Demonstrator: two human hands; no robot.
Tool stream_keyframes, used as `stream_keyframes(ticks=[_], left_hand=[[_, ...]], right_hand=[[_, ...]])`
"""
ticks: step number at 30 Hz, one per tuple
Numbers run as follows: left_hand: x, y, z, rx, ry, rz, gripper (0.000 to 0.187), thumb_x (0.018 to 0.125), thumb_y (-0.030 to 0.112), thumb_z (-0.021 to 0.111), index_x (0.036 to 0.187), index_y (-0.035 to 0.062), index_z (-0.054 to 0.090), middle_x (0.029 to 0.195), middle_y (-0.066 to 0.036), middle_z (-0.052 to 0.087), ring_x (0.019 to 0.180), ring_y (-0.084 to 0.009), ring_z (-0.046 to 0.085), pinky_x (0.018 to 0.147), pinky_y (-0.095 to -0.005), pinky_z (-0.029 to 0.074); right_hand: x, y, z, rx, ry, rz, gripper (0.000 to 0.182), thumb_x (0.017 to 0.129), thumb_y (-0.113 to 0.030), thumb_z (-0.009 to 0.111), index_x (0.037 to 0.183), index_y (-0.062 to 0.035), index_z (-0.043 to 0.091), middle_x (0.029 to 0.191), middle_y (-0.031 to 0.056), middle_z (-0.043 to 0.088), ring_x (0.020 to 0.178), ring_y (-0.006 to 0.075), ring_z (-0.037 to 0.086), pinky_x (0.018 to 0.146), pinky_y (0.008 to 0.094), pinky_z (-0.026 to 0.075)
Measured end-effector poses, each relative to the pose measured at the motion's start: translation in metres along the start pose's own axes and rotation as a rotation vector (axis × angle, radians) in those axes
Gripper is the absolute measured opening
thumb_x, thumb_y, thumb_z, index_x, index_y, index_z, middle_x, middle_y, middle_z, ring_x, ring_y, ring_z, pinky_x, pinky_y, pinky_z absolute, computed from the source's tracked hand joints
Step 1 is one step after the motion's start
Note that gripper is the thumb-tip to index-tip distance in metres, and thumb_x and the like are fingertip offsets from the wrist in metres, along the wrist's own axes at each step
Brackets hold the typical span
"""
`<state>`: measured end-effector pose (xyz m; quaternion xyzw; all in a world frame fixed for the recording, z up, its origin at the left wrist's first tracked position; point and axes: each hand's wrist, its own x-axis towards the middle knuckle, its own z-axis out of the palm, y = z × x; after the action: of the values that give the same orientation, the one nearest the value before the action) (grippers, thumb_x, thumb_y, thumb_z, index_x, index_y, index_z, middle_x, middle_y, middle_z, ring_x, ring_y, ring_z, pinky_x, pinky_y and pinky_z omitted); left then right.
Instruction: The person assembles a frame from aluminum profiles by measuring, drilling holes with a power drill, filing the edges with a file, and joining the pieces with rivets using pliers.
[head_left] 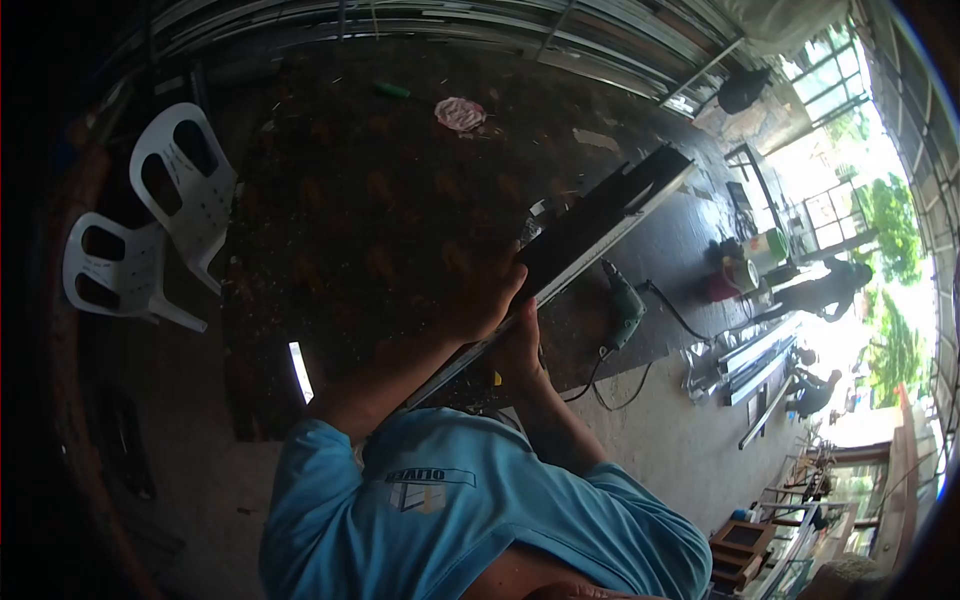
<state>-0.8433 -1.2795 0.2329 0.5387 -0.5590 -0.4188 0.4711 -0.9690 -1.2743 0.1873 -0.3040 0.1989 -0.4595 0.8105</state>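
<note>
A long dark metal profile (600, 215) slants from my chest up to the right over a dark worktable (330, 200). My left hand (488, 300) is closed around its near part, thumb along the side. Just below and to the right, my right hand (520, 345) grips the same profile, its thumb pointing up close to my left hand. A green power drill (625, 308) with a black cord lies on the table right of the profile. The profile's near end passes under my left forearm and is partly hidden.
White plastic chairs (190, 190) stand at the left. On the table are a pinkish round cloth (460, 114) and a green-handled tool (392, 89). A red bucket (728, 282) and metal bars (760, 355) are at the right, with people (815, 292) beyond.
</note>
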Motion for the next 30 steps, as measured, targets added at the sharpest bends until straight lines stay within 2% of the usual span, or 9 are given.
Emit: stream_keyframes(ticks=[3,7,10,13,15,21,24,28,30], left_hand=[[-0.004,0.003,-0.006,-0.474,-0.181,0.168,0.066,0.100,0.045,0.045,0.150,0.0051,0.031,0.149,-0.019,0.039,0.142,-0.0259,0.033,0.116,-0.0370,0.024],[-0.025,0.008,-0.026,-0.169,-0.254,0.224,0.078,0.093,0.047,0.061,0.151,0.0058,0.030,0.148,-0.017,0.040,0.140,-0.0248,0.036,0.114,-0.0377,0.029],[-0.034,0.004,-0.012,-0.185,-0.507,0.030,0.093,0.079,0.048,0.077,0.148,0.0041,0.033,0.140,-0.018,0.049,0.131,-0.0269,0.048,0.107,-0.0379,0.038],[-0.039,0.041,0.008,0.006,-0.485,0.164,0.089,0.070,0.036,0.083,0.141,0.0021,0.040,0.124,-0.021,0.059,0.117,-0.0329,0.060,0.097,-0.0415,0.048],[-0.045,0.052,0.024,0.161,-0.292,0.163,0.078,0.065,0.027,0.079,0.132,0.0016,0.046,0.107,-0.024,0.064,0.102,-0.0394,0.066,0.088,-0.0458,0.053],[-0.055,0.062,0.036,0.273,-0.191,0.176,0.070,0.062,0.020,0.074,0.125,0.0022,0.049,0.101,-0.023,0.066,0.092,-0.0423,0.067,0.081,-0.0495,0.054],[-0.052,0.057,0.031,0.353,-0.194,0.199,0.070,0.060,0.020,0.076,0.123,0.0032,0.049,0.102,-0.021,0.065,0.093,-0.0416,0.066,0.081,-0.0493,0.054],[-0.049,0.042,0.021,0.474,-0.141,0.176,0.071,0.059,0.019,0.077,0.122,0.0056,0.048,0.105,-0.019,0.064,0.095,-0.0402,0.065,0.080,-0.0489,0.054],[-0.047,0.028,0.015,0.538,-0.060,0.225,0.068,0.059,0.018,0.078,0.120,0.0081,0.048,0.108,-0.017,0.063,0.096,-0.0384,0.065,0.079,-0.0484,0.053]], right_hand=[[0.009,-0.024,-0.020,-0.042,0.003,-0.066,0.095,0.084,-0.065,0.061,0.151,-0.0095,0.023,0.137,0.0121,0.049,0.124,0.0275,0.052,0.105,0.0432,0.043],[0.033,-0.073,-0.010,0.088,-0.386,-0.335,0.110,0.073,-0.070,0.070,0.154,-0.0137,0.021,0.124,0.0088,0.057,0.108,0.0241,0.060,0.094,0.0424,0.048],[0.032,-0.088,-0.008,0.245,-0.534,-0.431,0.112,0.069,-0.070,0.074,0.153,-0.0155,0.025,0.120,0.0073,0.059,0.103,0.0239,0.061,0.091,0.0421,0.049],[0.035,-0.101,-0.007,0.332,-0.658,-0.473,0.106,0.068,-0.066,0.076,0.150,-0.0171,0.031,0.120,0.0058,0.059,0.104,0.0240,0.061,0.092,0.0417,0.049],[0.040,-0.113,-0.006,0.382,-0.754,-0.493,0.102,0.068,-0.064,0.078,0.148,-0.0182,0.036,0.120,0.0048,0.059,0.105,0.0241,0.060,0.093,0.0415,0.049],[0.043,-0.130,-0.010,0.565,-1.048,-0.444,0.090,0.066,-0.057,0.083,0.142,-0.0214,0.049,0.121,0.0018,0.060,0.108,0.0243,0.058,0.096,0.0407,0.048],[0.035,-0.115,-0.048,0.706,-0.904,-0.435,0.104,0.067,-0.066,0.078,0.149,-0.0164,0.036,0.137,0.0145,0.049,0.131,0.0362,0.043,0.107,0.0484,0.040],[0.026,-0.109,-0.060,0.603,-0.851,-0.462,0.100,0.071,-0.062,0.076,0.149,-0.0141,0.035,0.142,0.0170,0.045,0.135,0.0388,0.040,0.111,0.0529,0.036],[0.004,-0.118,-0.051,0.190,-0.438,-0.415,0.094,0.076,-0.057,0.074,0.149,-0.0145,0.034,0.146,0.0186,0.041,0.135,0.0392,0.040,0.111,0.0542,0.035]])
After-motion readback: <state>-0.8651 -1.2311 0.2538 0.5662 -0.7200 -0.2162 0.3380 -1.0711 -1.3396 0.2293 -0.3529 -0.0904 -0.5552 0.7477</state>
